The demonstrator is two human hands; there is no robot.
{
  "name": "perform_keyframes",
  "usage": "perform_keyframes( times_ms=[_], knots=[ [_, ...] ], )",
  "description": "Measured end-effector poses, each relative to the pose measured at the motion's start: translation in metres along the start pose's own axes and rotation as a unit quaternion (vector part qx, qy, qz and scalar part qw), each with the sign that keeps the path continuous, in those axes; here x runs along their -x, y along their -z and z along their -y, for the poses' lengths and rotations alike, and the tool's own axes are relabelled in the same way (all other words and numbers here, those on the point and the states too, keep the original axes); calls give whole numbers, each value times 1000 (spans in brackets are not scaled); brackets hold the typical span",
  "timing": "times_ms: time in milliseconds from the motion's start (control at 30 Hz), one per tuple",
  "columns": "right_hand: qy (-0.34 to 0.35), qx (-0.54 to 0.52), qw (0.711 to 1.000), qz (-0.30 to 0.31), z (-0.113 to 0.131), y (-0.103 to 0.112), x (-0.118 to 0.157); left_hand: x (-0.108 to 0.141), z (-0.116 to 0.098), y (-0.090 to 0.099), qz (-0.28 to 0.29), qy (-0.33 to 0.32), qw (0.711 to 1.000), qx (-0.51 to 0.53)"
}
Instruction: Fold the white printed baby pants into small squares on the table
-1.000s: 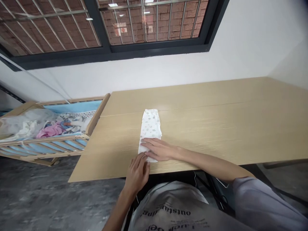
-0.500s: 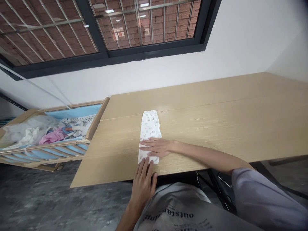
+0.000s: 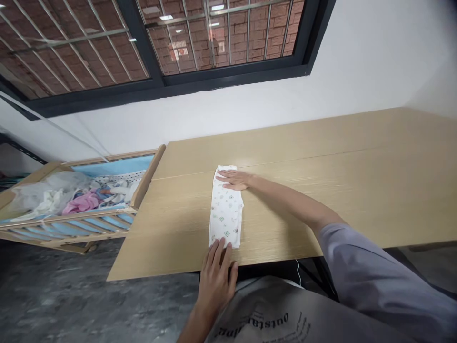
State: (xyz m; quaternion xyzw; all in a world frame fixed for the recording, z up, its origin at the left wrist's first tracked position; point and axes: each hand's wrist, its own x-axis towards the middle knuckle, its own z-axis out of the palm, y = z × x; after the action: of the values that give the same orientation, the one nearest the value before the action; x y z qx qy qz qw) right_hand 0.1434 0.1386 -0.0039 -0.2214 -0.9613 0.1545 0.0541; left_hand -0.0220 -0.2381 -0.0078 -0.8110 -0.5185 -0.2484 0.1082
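Right hand (image 3: 233,179) has moved to the cloth (image 3: 226,209)'s far end

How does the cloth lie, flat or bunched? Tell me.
Flat: the cloth lies smooth on the table, right hand on its far end, left hand at its near edge. Whether it is folded, I cannot tell.

The room resembled a nursery in a home: at the frame's left stood a slatted wooden crib (image 3: 148,178) (blue-lined, heaped with cloth (image 3: 82,203)), next to a long tabletop (image 3: 357,183), and a barred window (image 3: 143,43) filled much of the upper frame.
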Motion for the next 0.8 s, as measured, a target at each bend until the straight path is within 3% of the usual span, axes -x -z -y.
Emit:
perform_keyframes(
  times_ms=[167, 300, 467, 633, 800],
  knots=[
    [5, -9, 1000, 2, -17, 7, -7, -1, -1, 1, 8, 5, 1000, 0],
    [-11, -25, 999, -24, 5, 14, -1, 0, 0, -2, 12, 7, 1000, 9],
    [7, -16, 995, -103, 81, 23, 36, -1, 4, -3, 13, 15, 999, 36],
    [77, -19, 994, -73, 172, 7, 99, -9, 25, 5, -28, 26, 996, 81],
    [93, 32, 991, -87, 219, -18, 150, -14, 46, 12, -11, -16, 995, 96]
  ],
)
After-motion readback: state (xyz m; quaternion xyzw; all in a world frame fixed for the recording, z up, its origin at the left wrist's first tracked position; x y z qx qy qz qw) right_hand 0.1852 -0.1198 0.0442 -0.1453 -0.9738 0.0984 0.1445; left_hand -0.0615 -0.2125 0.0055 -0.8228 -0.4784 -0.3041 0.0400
